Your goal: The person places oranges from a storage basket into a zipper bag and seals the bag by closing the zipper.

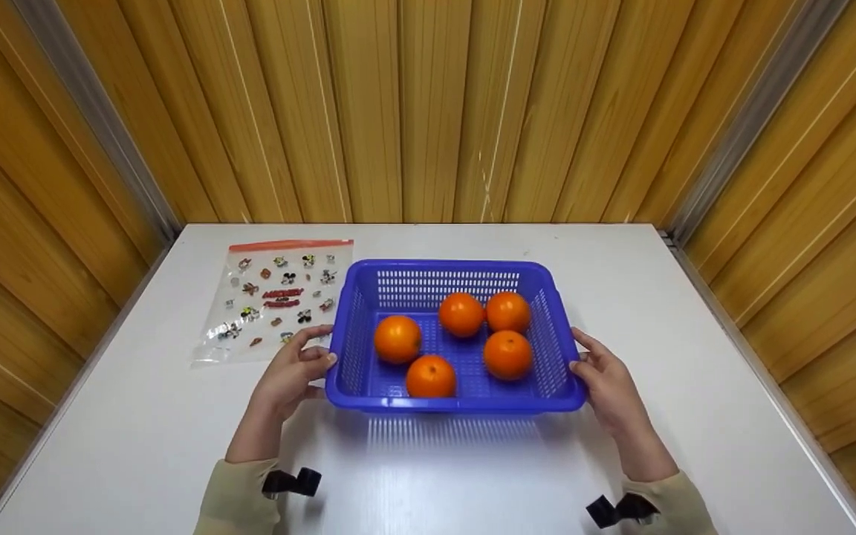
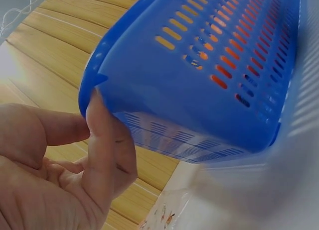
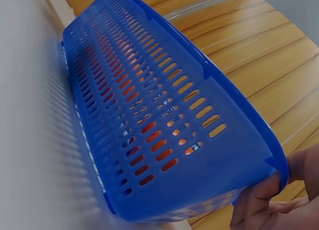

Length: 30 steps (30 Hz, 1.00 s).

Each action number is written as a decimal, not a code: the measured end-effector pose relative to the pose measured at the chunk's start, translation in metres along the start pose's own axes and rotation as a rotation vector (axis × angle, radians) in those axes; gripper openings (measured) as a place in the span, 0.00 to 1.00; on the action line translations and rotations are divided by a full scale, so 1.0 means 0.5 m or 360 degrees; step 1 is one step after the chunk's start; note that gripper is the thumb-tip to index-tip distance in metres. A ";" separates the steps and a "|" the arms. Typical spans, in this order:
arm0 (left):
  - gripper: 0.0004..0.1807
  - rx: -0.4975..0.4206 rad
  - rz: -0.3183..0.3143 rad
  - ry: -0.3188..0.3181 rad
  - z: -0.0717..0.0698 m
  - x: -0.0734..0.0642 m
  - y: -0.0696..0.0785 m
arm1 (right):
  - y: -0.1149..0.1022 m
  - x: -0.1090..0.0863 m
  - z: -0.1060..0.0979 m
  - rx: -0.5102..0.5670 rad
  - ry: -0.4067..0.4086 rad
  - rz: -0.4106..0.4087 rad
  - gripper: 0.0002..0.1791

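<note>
A blue plastic basket [image 1: 458,403] with slotted walls holds several oranges [image 1: 508,355]. My left hand [image 1: 290,375] grips its left rim, thumb on top and fingers underneath. On the opposite side, my right hand [image 1: 614,386] pinches the right rim in the same way. In the left wrist view, the left hand [image 2: 75,160] has its thumb and fingers around the rim near a corner. The right wrist view shows the right hand [image 3: 274,205] at another corner, its palm partly cut off. Slotted light and shadow fall on the table in front of the basket.
A clear zip bag [image 1: 279,297] with a red top strip and cartoon prints lies flat on the white table [image 1: 138,416], left of the basket and close to the left hand. Wood-patterned walls [image 1: 428,111] stand behind and on both sides.
</note>
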<state>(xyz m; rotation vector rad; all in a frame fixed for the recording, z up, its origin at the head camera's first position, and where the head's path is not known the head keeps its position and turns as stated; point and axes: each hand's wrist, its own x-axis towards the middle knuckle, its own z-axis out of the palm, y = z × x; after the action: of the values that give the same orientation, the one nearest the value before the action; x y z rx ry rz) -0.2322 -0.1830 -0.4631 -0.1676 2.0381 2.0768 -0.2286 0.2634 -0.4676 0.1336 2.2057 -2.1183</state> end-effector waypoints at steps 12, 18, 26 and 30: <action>0.32 0.0108 0.0001 -0.0086 -0.009 -0.011 0.004 | -0.008 -0.010 -0.004 -0.0025 -0.0052 0.0064 0.35; 0.32 0.0127 0.0004 -0.0094 -0.010 -0.010 0.006 | -0.010 -0.010 -0.006 -0.0024 -0.0057 0.0069 0.35; 0.31 0.0243 0.0017 -0.0092 -0.020 -0.010 0.009 | -0.008 -0.010 -0.008 -0.0016 -0.0066 0.0083 0.35; 0.29 0.0307 0.0036 0.0039 -0.028 -0.001 0.019 | -0.009 -0.010 -0.008 -0.0001 -0.0066 0.0086 0.35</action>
<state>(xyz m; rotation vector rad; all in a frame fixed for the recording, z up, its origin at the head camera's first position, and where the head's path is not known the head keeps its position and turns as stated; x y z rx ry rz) -0.2353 -0.1972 -0.4541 -0.1383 2.2491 1.8847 -0.2242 0.2673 -0.4622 0.1461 2.1545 -2.0733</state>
